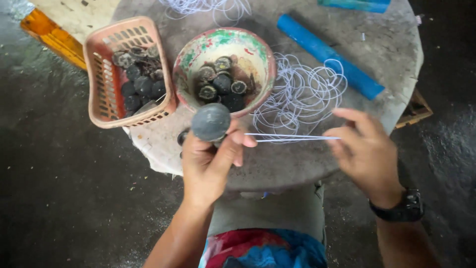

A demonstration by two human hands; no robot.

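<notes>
My left hand [210, 161] holds a round dark grey disc-shaped piece [210, 121] upright at the near edge of a round stone table [297, 164]. My right hand [367, 151] pinches the end of a thin white string [292, 137] that runs taut from the left hand's fingers to the right. Just behind the disc stands a paint-stained bowl [258, 54] with several similar dark round pieces. A pink plastic basket [99, 99] to its left holds more of them.
A tangle of white string loops [302, 92] lies on the table right of the bowl, with more string [208, 7] at the far edge. A blue tube [329, 54] lies diagonally at the right, another blue object [354, 5] behind it. An orange plank [52, 37] sits far left.
</notes>
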